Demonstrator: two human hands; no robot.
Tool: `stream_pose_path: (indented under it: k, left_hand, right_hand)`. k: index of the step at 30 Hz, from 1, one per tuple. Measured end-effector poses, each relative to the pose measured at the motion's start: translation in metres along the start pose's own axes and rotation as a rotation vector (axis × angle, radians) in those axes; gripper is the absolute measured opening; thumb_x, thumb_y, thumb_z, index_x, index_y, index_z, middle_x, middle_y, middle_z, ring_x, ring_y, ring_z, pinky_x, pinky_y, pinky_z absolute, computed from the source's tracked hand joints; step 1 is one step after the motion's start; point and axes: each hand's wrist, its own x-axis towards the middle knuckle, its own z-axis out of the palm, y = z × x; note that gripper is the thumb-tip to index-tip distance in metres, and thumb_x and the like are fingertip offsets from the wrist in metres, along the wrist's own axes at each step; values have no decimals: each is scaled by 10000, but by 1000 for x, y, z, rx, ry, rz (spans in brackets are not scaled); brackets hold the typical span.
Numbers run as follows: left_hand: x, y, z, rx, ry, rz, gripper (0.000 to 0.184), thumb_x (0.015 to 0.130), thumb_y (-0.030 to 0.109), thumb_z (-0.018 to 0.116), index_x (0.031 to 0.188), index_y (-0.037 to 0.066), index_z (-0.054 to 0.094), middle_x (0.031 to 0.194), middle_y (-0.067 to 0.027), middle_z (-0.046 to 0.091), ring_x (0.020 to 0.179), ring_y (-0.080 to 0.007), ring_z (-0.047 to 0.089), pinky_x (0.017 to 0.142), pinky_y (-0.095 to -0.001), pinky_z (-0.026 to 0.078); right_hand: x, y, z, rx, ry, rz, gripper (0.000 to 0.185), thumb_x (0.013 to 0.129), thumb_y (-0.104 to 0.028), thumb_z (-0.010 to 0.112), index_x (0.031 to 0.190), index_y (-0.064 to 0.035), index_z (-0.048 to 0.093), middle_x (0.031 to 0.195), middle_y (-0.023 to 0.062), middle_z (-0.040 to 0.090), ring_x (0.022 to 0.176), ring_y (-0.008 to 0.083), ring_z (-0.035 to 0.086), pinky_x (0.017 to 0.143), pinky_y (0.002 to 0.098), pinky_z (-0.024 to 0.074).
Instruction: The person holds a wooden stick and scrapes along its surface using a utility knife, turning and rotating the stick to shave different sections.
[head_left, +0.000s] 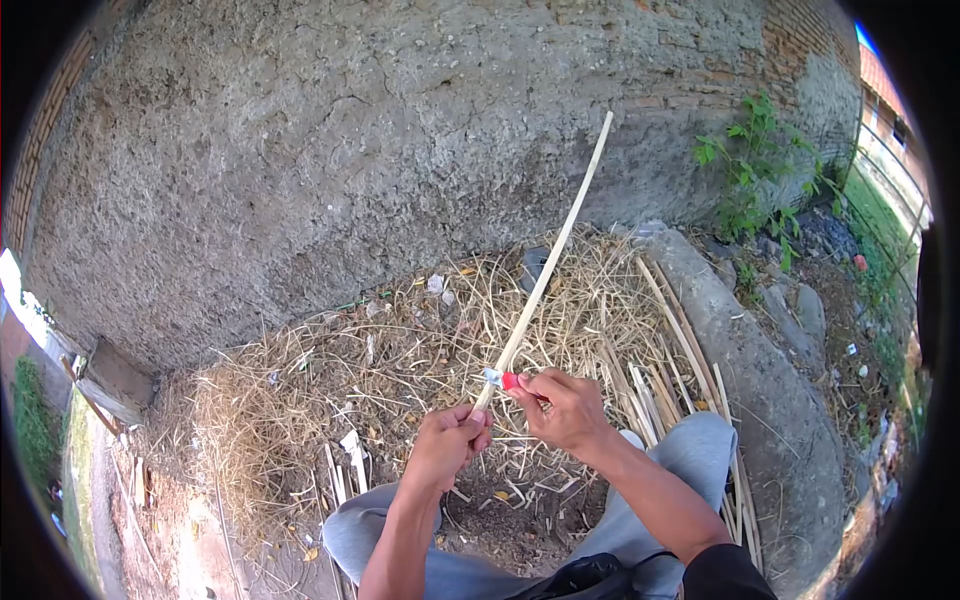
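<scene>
A long pale strip of wood or bamboo (553, 262) slants up and to the right, its far end in front of the wall. My left hand (448, 452) is closed around the strip's near end. My right hand (562, 410) grips a small red-handled knife (511, 380). Its short, light-coloured blade lies against the strip just above my left fingers. How deep the blade sits cannot be made out.
Shavings (255, 425) cover the ground between my legs and the rough wall (380, 130). More strips (655, 400) lie by my right knee, near a large grey stone (770, 420). A green plant (755, 170) grows at the wall's foot.
</scene>
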Motion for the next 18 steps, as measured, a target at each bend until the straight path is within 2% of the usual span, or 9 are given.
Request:
stream_pose_path:
  k: [6, 9, 11, 14, 18]
  left_hand:
    - [-9, 6, 7, 26, 18, 34, 218, 1003, 154, 497, 897, 16, 630, 601, 33, 498, 481, -35, 344, 442, -218, 254]
    - [-9, 5, 10, 96, 62, 43, 233, 1007, 158, 498, 888, 5, 627, 606, 33, 492, 505, -38, 345, 466, -226, 261]
    - [-12, -7, 9, 135, 29, 71, 230, 1004, 142, 503, 882, -6, 629, 610, 26, 495, 531, -46, 364, 488, -232, 277]
    - [-20, -1, 11, 143, 57, 82, 213, 1001, 139, 506, 894, 0, 626, 596, 25, 503, 466, -29, 333, 425, -214, 239]
    - [-30, -5, 5, 179, 67, 129, 205, 999, 112, 499, 880, -12, 612, 597, 15, 497, 489, -35, 357, 450, -218, 253]
  right_hand:
    - [4, -2, -7, -1, 34, -44, 138, 838, -212, 739, 804, -88, 688, 634, 9, 587, 426, 181, 551, 359, 324, 413]
    - [7, 16, -5, 2, 25, -37, 137, 839, -209, 737, 815, -82, 693, 668, 27, 635, 450, 173, 585, 367, 311, 430]
    - [20, 41, -11, -28, 140, 33, 138, 835, -212, 741, 820, -82, 696, 726, 52, 688, 481, 159, 618, 380, 291, 451]
    - [20, 41, -14, -35, 88, 34, 124, 833, -197, 742, 816, -83, 696, 774, 76, 715, 515, 162, 648, 404, 284, 478]
    - [24, 37, -15, -15, 106, 46, 175, 843, -207, 734, 750, -79, 658, 751, 72, 709, 515, 185, 647, 421, 292, 486]
